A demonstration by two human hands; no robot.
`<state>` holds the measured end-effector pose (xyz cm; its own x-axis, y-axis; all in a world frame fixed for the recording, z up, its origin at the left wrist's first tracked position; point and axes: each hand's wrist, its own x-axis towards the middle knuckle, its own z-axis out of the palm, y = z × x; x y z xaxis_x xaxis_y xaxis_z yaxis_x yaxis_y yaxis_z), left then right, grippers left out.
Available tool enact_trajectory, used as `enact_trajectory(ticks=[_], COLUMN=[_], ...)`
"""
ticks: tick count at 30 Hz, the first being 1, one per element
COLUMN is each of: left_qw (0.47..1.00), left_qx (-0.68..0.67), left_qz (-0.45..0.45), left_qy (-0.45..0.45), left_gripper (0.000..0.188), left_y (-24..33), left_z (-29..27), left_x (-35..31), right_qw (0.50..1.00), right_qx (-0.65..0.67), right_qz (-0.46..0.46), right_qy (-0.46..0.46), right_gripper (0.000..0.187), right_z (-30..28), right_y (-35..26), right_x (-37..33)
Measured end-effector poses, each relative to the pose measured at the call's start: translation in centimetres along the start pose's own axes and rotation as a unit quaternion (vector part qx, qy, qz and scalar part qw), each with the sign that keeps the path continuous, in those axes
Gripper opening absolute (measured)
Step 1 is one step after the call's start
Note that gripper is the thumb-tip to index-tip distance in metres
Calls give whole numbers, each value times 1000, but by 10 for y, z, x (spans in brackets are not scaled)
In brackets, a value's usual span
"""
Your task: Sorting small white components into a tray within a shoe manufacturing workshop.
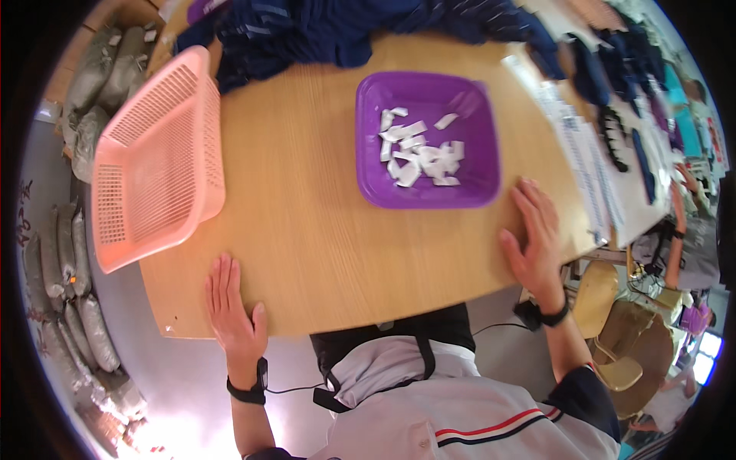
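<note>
My left hand (233, 307) lies flat on the near left part of the wooden table (299, 222), fingers stretched out, holding nothing. On the right, my right hand (534, 236) rests palm down with its thumb apart, close to the lower right corner of a purple plastic basin (368, 178). Several small white pieces, perhaps labels (411, 162), lie loose in the basin. A pink mesh basket (205, 146) sits at the table's left edge, beyond my left hand, and looks empty.
Dark blue garments (307, 34) are heaped along the far edge. White printed strips (571, 138) run down the right side, with dark clothing pieces (586, 69) beyond. Stuffed grey bags (67, 253) stand at the left. People and a wooden chair (602, 307) are on the right.
</note>
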<state>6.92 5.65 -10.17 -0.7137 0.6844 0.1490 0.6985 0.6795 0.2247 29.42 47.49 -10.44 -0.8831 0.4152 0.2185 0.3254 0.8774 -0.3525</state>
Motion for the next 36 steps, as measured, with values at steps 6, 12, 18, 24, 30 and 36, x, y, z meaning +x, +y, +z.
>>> enact_trajectory(ticks=[6,12,18,24,30,36], left_qw=[1000,997,992,997,994,987], left_qx=[-8,-30,-59,-53,-5,1], left_qz=[-1,32,96,62,98,43], left_qy=[27,63,52,2,-46,-153], left_gripper=[66,63,60,60,52,83], left_y=[-7,-13,-33,-34,-4,-34], left_z=[1,11,9,3,3,-15], left_x=[-15,-15,-4,-8,30,17], right_qw=[997,994,983,993,999,991], right_qx=[-5,-12,26,13,2,-28], right_qz=[-40,-34,-86,-42,40,61], right_qy=[65,105,162,109,-25,-120], right_gripper=[53,50,37,38,54,69], right_z=[11,15,14,22,-5,-10], right_y=[-2,11,16,7,-5,-1], right_x=[-9,-16,-13,-12,0,8])
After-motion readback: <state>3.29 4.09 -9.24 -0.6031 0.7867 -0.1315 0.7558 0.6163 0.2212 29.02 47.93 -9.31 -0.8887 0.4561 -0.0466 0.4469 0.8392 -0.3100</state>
